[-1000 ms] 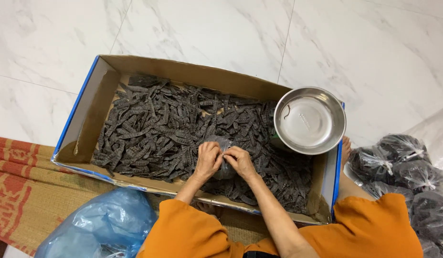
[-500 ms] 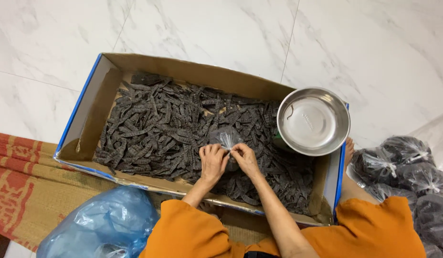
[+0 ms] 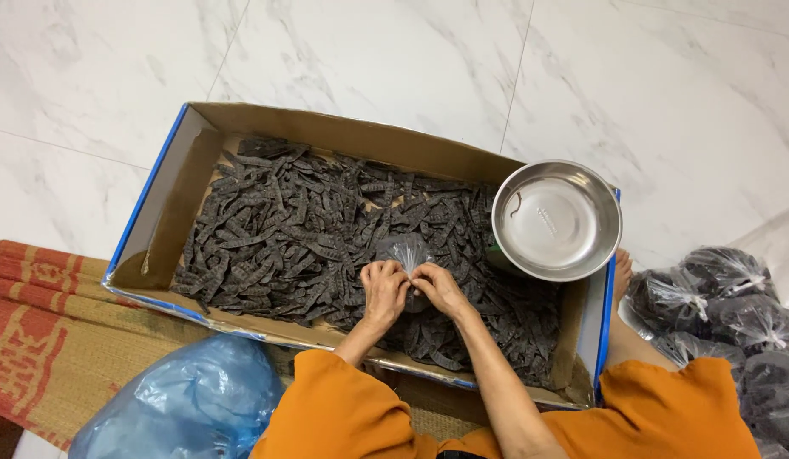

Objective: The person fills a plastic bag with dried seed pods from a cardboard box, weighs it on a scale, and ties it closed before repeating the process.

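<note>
A white marble-tiled floor (image 3: 394, 59) with grey veins fills the background, and the person sits on it in orange clothing. At the far left a red and tan woven mat (image 3: 46, 340) lies on the tiles, and on its near edge, beside the person's knee, sits a crumpled blue plastic bag (image 3: 182, 399). Next comes a long cardboard box (image 3: 169, 195) with blue outer edges, its floor covered by a loose heap of dark dried pods (image 3: 275, 229). Near the middle of the box's near side, the left hand (image 3: 383, 291) and the right hand (image 3: 439, 289) meet, fingertips almost touching. Both are closed in a pinch on the gathered neck of a small clear plastic bag (image 3: 405, 252), which rests on the pods; its crinkled top fans out just beyond the fingers, while its filled lower part is mostly hidden under the hands. To the right, a round stainless steel bowl (image 3: 556, 219) sits on the box's far right corner, partly over the pods, well apart from the hands. Just past the box's right wall a bare foot (image 3: 621, 268) shows. At the far right, a cluster of tied clear bags filled with the same dark pods (image 3: 735, 314) lies on the floor beside the person's leg
</note>
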